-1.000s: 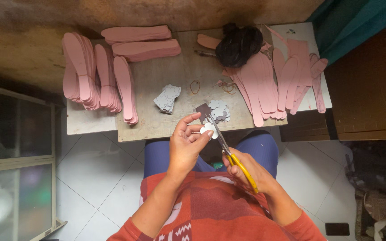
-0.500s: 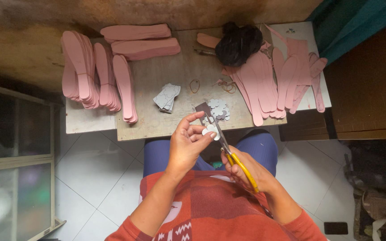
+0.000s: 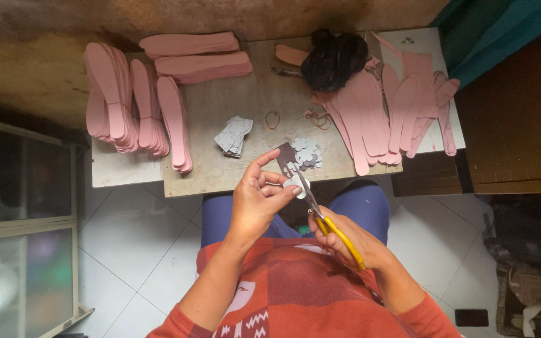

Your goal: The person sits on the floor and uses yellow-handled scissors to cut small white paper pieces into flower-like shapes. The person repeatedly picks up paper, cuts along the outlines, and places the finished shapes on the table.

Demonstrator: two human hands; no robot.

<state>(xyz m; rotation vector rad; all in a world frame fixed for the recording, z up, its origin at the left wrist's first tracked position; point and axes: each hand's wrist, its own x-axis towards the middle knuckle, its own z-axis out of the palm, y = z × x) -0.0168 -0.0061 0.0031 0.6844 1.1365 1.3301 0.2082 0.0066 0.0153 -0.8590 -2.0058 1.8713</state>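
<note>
Grey card: small grey card piece (image 3: 286,155) pinched in left hand (image 3: 259,201), thumb + fingers closed on it, held just above near tabletop edge, over lap.
Cut disc: pale round disc (image 3: 296,186) at left fingertips, touching scissor blades.
Scissors: yellow-handled metal scissors (image 3: 324,216), blades pointing up-left into card piece, handles down-right.
Right hand: right hand (image 3: 349,241) closed around yellow handles, gripping scissors; blades nearly shut, exact gap cannot tell.
Tabletop: worn grey-brown wooden tabletop (image 3: 220,119), seen from above, hands at its near edge.
Disc pile: small heap of pale grey round cut-outs (image 3: 307,152) on tabletop, just beyond card piece.
Grey stack: loose stack of grey card offcuts (image 3: 233,134) on tabletop, left of disc pile, apart from it.
Rubber bands: thin brown rubber band loop (image 3: 273,119) + tangled bands nearby, between grey stack and pink soles at right.
Pink soles L: stacks of pink foam shoe insoles (image 3: 133,100), fanned on edge at left, two flat stacks behind.
Pink soles R: spread of pink insole-shaped sheets (image 3: 383,106) overlapping at right, some overhanging near edge.
Black bundle: black crumpled plastic bag (image 3: 334,59) at far side, resting on right-side soles.
Clothing: red-orange patterned sweater (image 3: 308,294), blue trousers (image 3: 364,203).
Floor: white tiled floor (image 3: 133,238) under seat.
</note>
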